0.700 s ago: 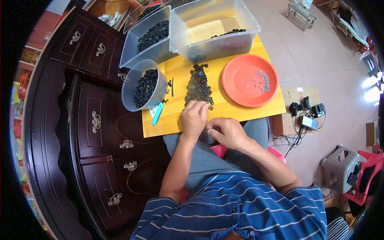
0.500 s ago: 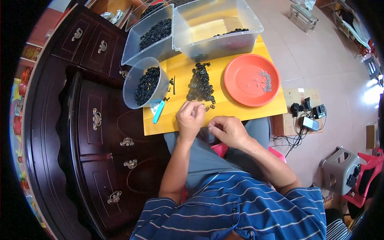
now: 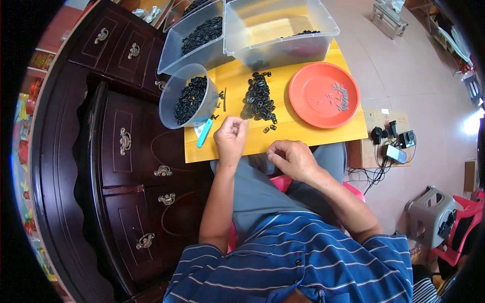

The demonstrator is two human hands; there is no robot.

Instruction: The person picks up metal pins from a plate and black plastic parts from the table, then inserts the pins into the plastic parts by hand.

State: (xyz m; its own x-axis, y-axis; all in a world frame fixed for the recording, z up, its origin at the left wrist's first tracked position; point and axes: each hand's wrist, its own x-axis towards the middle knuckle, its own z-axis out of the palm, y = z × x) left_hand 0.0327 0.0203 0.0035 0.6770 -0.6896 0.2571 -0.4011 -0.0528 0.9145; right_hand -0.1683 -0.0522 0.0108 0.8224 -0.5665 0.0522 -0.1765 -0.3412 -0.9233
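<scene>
My left hand is over the near edge of the yellow board, its fingers curled closed. Just to the right, my right hand is also closed, thumb against the fingers, at the board's near edge above my lap. Whatever either hand may hold is hidden or too small to make out. Beyond them lies a pile of small black oval plastic pieces with holes, a few strays at its near end. An orange-red plate to the right carries many small grey metal pins.
At the left stands a clear round tub of black pieces, with a turquoise-handled tool beside it. Two clear bins line the far side. A dark wooden cabinet borders the left; cables and small devices lie at right.
My left hand has shifted left, widening the gap from my right hand. The whole view has moved slightly, and both hands stay closed.
</scene>
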